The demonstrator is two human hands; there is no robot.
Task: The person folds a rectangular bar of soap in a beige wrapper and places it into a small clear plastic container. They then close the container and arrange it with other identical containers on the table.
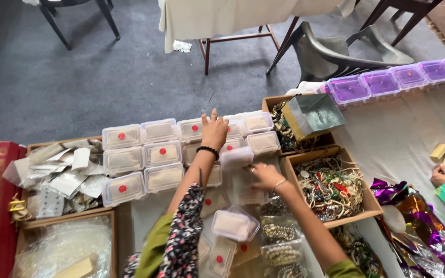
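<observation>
Reaching across the rows of small clear lidded plastic boxes (145,154), the open left hand (214,131) rests flat on one while the right hand (264,176) pinches another clear box (237,156), which could slip and topple neighbouring stacks.

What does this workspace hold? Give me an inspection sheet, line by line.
Surface: table under pale cloth.
Job's things: rows of clear lidded boxes, several with a red dot; more lie loose near the person.
Clutter: cardboard tray of tangled jewellery, tray of paper packets, purple-lidded boxes, shiny foil wrappers.
Hands: left hand rests on a box in the far row; right hand grips one clear box.
Cables: nothing seen.
Surroundings: grey carpet, chair legs, another person's hand at the right edge.
</observation>
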